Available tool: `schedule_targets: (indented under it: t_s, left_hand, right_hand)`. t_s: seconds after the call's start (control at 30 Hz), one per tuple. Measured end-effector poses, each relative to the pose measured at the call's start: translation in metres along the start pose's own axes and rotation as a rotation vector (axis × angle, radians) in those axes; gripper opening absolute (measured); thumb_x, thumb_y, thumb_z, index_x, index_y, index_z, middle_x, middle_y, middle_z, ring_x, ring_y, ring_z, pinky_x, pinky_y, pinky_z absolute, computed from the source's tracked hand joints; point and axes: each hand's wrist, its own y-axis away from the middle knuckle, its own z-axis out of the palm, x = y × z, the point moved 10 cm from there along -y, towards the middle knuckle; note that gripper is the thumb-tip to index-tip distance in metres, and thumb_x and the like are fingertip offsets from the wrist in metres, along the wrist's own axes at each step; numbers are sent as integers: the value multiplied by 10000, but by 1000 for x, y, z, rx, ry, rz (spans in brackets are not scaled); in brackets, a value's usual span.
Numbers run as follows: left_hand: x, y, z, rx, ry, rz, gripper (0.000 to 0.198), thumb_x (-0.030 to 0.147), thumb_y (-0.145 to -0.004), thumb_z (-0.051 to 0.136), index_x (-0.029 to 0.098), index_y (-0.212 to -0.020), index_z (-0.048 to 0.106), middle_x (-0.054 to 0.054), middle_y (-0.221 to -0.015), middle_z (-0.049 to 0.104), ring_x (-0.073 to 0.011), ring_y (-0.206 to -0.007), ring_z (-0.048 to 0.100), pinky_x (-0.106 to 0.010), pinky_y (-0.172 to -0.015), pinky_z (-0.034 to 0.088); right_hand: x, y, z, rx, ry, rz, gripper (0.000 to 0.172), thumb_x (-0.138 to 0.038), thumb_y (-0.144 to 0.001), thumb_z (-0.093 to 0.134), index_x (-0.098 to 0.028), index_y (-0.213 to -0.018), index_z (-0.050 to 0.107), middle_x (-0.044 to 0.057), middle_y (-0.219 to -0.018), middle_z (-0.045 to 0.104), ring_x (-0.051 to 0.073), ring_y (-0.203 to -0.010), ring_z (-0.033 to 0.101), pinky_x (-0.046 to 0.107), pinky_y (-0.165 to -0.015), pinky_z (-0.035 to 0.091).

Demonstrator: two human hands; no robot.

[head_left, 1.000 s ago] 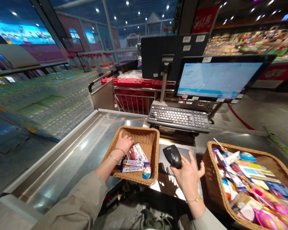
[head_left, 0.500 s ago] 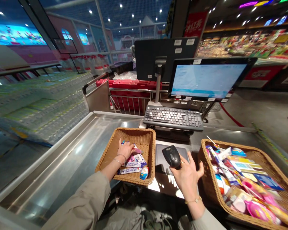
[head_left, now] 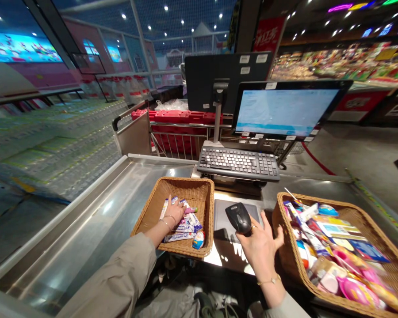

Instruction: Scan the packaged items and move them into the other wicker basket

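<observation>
My left hand (head_left: 175, 214) lies inside the smaller wicker basket (head_left: 159, 201) on the left, resting on several small packaged items (head_left: 185, 223); its fingers look loosely spread and hold nothing I can make out. My right hand (head_left: 260, 247) grips a black handheld barcode scanner (head_left: 239, 217) between thumb and fingers, the other fingers spread, above a dark pad (head_left: 220, 214) between the two baskets. The larger wicker basket (head_left: 280, 247) on the right is full of colourful packaged goods (head_left: 331, 251).
A keyboard (head_left: 239, 163) and a lit monitor (head_left: 287, 110) stand behind the baskets, with a second dark screen (head_left: 225, 75) behind. A steel counter (head_left: 96, 221) runs off to the left. A red cart rail (head_left: 179, 117) sits beyond the counter.
My left hand has slid back toward me inside the left basket, leaving packets it was over lying at the basket's middle. The right hand with the scanner has barely moved.
</observation>
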Motion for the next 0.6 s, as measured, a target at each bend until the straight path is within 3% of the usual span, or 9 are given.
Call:
schedule_targets:
  t_s: [0.23, 0.6]
  left_hand:
    - [8, -3, 3, 22, 24, 21, 213, 222, -894, 506, 268, -1003, 682, -59, -1207, 649, -310, -1344, 374, -652, -1121, 21]
    - [1, 0, 4, 9, -24, -55, 225, 355, -904, 501, 366, -1003, 703, -52, -1165, 679, -326, -1312, 404, -718, -1065, 5]
  right_hand:
    - [4, 0, -6, 18, 13, 3, 195, -399, -772, 559, -255, -793, 689, 23, -1077, 717, 312, -1283, 433, 592, -1070, 81]
    - [8, -2, -11, 37, 18, 22, 194, -394, -767, 563, -259, -804, 697, 20, -1081, 717, 315, -1295, 425, 597, -1065, 93]
